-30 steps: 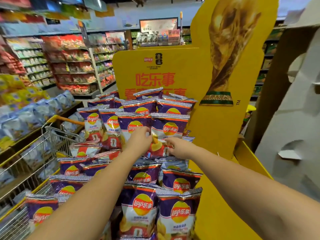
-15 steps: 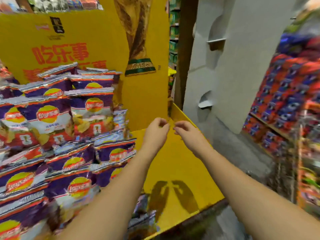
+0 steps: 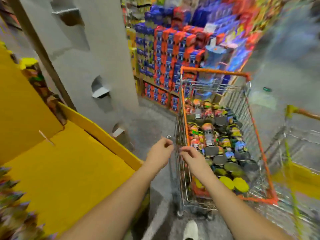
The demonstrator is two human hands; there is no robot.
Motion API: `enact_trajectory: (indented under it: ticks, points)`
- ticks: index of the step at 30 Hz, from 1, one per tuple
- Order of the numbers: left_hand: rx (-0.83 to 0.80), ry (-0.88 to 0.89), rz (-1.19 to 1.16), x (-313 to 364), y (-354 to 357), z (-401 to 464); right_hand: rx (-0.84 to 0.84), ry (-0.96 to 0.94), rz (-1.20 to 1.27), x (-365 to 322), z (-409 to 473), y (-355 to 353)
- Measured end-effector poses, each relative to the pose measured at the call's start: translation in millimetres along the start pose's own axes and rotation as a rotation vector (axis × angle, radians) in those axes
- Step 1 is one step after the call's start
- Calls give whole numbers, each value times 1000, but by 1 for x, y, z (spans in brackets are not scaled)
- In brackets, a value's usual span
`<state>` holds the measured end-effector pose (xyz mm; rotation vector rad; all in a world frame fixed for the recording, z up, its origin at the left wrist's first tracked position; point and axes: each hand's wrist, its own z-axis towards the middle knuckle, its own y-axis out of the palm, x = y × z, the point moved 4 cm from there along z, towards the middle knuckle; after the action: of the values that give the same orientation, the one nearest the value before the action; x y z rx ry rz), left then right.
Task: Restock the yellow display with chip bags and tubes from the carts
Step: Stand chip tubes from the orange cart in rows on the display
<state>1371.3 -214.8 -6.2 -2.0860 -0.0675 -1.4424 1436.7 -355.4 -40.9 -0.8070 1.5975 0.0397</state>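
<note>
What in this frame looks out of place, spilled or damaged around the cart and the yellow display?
Nothing clearly stands out. The tubes lie in rows inside the orange-rimmed cart, none on the floor. A small dark green object lies on the floor beyond the cart, too blurred to identify. The yellow display looks undamaged.

The display point(image 3: 65, 170) is plain yellow cardboard, and the chip bags point(image 3: 12, 213) at its lower left edge show purple with blurred multicolour print. The cart point(image 3: 259, 153) is silver wire with an orange rim and handle; the tubes point(image 3: 210, 135) inside it carry mixed orange, red, green, yellow and blue wrappers with grey or yellow-green end caps. A second cart point(image 3: 294, 135) has a yellow-green and orange rim, the stacked boxes point(image 3: 166, 54) behind alternate blue and red-orange, the pillar point(image 3: 103, 49) and floor point(image 3: 155, 122) are grey, and the shoe point(image 3: 190, 229) is white.
</note>
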Motion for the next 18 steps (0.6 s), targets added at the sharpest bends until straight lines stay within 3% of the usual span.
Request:
enact_trajectory:
  ticks: [8,14,18]
  points:
    - [-240,-50,91,49,151,68,256,183,-112,108,63,-164]
    - [-216,-60,265,73,228,126,326,372,-280,180,122,-238]
    - [-100,-86,450,68,246,159,260,345,-445,175,143,-253]
